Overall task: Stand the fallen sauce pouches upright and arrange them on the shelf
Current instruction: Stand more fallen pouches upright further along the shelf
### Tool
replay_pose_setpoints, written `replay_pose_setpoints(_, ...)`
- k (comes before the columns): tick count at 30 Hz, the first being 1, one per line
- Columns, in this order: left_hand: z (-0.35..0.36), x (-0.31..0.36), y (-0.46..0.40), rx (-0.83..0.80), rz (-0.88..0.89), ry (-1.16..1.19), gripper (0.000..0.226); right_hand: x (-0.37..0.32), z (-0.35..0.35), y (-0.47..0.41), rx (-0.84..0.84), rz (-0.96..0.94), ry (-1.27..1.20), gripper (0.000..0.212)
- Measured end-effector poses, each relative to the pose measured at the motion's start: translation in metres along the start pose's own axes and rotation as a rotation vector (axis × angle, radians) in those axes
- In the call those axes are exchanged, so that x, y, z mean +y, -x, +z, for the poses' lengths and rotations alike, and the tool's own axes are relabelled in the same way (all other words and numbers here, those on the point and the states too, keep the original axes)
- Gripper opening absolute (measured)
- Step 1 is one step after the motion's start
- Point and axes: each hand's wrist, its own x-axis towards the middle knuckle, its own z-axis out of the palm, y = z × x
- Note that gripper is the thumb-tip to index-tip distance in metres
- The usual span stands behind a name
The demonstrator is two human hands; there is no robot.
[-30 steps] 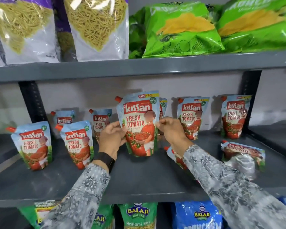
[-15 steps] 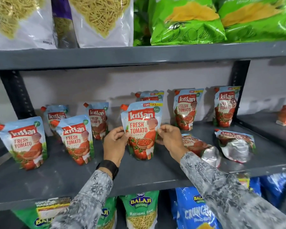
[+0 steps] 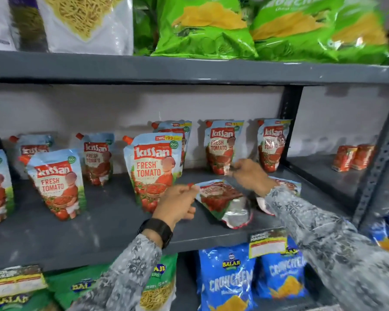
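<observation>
A fallen sauce pouch (image 3: 222, 199) lies on the grey shelf (image 3: 99, 223), its silver base toward me. My left hand (image 3: 177, 205) pinches its red spout corner. My right hand (image 3: 247, 176) grips its far top corner with curled fingers. A second fallen pouch (image 3: 289, 187) lies just to the right, mostly hidden behind my right forearm. Left of my hands, a front pouch (image 3: 153, 171) stands upright and untouched. Several more pouches stand along the shelf, among them one at the front left (image 3: 56, 185) and two at the back right (image 3: 222, 147) (image 3: 272, 144).
Noodle and green crisp bags (image 3: 207, 30) fill the shelf above, whose edge hangs low. Blue crisp bags (image 3: 229, 279) sit below, behind a price tag (image 3: 267, 243). A dark upright post (image 3: 289, 122) bounds the bay on the right. Red cartons (image 3: 353, 157) stand in the neighbouring bay.
Both hands let go of the front pouch, which stays standing, and moved right onto the fallen pouch. My view shifted right and closer.
</observation>
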Motion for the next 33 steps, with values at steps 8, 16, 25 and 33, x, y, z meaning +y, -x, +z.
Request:
replay_pose_setpoints(8, 0.055, 0.006, -0.024, 0.029, -0.254, -0.091, 0.054, 0.027, -0.007, -0.021, -0.312, 0.009, 0.02, 0.035)
replay_pose_setpoints(16, 0.075, 0.019, -0.006, 0.092, -0.279, 0.109, 0.022, 0.024, -0.013, -0.03, -0.546, 0.179, -0.277, 0.027)
replay_pose_setpoints(25, 0.083, 0.058, -0.009, 0.203, 0.035, -0.047, 0.022, 0.025, -0.048, -0.022, -0.241, 0.041, -0.734, 0.029)
replay_pose_setpoints(33, 0.086, 0.055, -0.032, 0.417, 0.451, -0.31, 0.051, 0.032, -0.035, -0.028, 0.17, -0.114, -0.763, 0.057)
